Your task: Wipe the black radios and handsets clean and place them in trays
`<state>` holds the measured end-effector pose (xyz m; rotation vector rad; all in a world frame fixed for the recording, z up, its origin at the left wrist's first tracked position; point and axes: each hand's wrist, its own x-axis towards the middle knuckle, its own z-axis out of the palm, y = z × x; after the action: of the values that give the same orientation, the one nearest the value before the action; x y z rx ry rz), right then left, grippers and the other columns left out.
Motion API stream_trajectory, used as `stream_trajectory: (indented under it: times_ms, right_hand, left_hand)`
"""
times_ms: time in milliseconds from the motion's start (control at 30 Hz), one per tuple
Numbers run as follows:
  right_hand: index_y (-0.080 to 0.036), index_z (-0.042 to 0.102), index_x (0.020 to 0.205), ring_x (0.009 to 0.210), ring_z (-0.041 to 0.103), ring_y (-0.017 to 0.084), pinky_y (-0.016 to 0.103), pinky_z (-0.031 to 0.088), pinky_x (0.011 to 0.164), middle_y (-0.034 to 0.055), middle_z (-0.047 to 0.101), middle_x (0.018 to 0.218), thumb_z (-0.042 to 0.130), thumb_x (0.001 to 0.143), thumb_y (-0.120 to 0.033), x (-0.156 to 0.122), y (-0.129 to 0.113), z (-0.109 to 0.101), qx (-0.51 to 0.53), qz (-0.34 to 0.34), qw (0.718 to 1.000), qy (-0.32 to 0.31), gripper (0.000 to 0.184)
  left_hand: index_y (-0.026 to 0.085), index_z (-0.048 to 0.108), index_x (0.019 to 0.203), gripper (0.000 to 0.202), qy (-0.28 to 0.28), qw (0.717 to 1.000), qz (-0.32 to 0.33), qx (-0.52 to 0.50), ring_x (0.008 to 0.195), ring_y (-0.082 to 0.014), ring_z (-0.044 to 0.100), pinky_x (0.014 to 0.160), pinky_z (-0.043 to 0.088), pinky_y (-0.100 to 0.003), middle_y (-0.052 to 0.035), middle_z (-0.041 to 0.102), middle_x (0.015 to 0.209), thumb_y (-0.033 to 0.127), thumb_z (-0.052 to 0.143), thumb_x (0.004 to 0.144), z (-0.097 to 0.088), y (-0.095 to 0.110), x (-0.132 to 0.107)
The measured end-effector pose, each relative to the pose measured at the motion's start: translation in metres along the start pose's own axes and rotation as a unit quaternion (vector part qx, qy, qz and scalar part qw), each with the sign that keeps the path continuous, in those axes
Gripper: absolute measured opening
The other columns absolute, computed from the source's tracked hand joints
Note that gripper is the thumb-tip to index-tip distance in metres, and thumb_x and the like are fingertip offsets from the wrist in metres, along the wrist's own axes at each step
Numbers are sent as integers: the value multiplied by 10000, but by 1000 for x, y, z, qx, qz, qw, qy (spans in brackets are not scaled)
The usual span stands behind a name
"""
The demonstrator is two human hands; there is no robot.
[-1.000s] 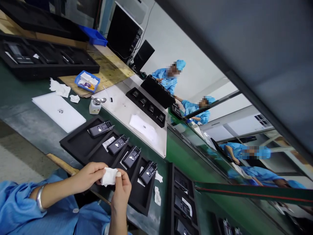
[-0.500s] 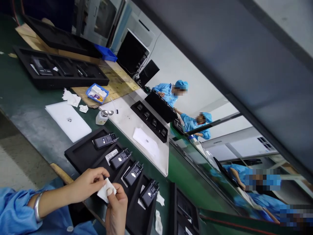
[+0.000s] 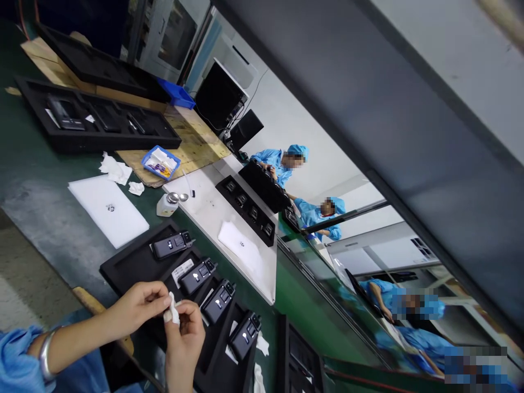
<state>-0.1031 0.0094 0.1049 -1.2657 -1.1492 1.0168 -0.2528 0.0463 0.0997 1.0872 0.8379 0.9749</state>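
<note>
Between my two hands is a small white tissue (image 3: 172, 310), bunched into a narrow strip. My left hand (image 3: 145, 305) pinches one side of it with closed fingers. Thumb and curled fingers of my right hand (image 3: 183, 333) grip its other side. Just beyond them lies a black foam tray (image 3: 126, 256) with several black handheld devices (image 3: 204, 275) in its slots, each with a short antenna-like stub and a white mark. White labels (image 3: 182, 270) show beside some devices. My hands hide part of the tray's near edge.
A white bottle with a metal cap (image 3: 167, 204), a stack of white foam sheets (image 3: 108, 210) and a blue box (image 3: 161, 162) stand beyond the tray. Crumpled tissues (image 3: 117, 168) lie nearby. Another black tray (image 3: 282, 349) is at right. Co-workers in blue (image 3: 278, 164) sit farther off.
The tissue was spread flatter; now it is squeezed into a narrow bunch. My hands have drawn slightly left and stay together. The camera view has shifted a little.
</note>
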Motion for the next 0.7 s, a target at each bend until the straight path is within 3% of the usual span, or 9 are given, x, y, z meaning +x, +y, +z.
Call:
stream_trajectory:
  times_ms: [100, 300, 500, 600, 700]
  right_hand:
    - [-193, 623, 860, 854, 568, 168, 285, 473, 782, 17, 572, 919, 707, 800, -266, -3, -5, 4, -57, -40, 997, -27, 127]
    - [-198, 626, 1027, 856, 542, 175, 282, 476, 747, 43, 540, 1012, 754, 784, -400, -7, -6, -1, -54, -51, 995, -68, 341]
    - [-199, 644, 948, 868, 563, 168, 288, 459, 791, 34, 566, 952, 635, 896, -289, -9, -1, -10, -114, -63, 991, -27, 104]
    - [-189, 644, 843, 850, 564, 165, 277, 455, 777, 27, 576, 897, 635, 887, -299, -8, 0, -15, -71, -43, 997, -7, 118]
    - [-178, 614, 785, 817, 562, 152, 259, 456, 735, 39, 604, 936, 696, 826, -326, -6, -2, -17, 40, 36, 999, 0, 174]
  left_hand:
    - [143, 611, 769, 359, 6, 1000, -18, -1, 664, -137, 496, 632, 384, -256, 16, 558, 679, 493, 653, 839, -1, 6, 0]
    - [134, 649, 771, 315, 0, 998, -54, -34, 658, -141, 522, 643, 389, -258, 1, 613, 690, 446, 657, 814, -2, 13, 0]
    - [139, 630, 741, 307, -17, 997, -61, -46, 612, -129, 489, 602, 378, -248, 13, 583, 646, 440, 665, 790, 2, 12, 0]
    - [153, 594, 722, 294, -6, 997, -65, -43, 581, -118, 462, 574, 360, -238, 31, 550, 612, 433, 640, 801, 1, 11, -1]
    - [165, 566, 708, 256, -3, 994, -96, -46, 549, -108, 427, 530, 323, -223, 46, 505, 578, 401, 619, 790, 1, 12, -3]
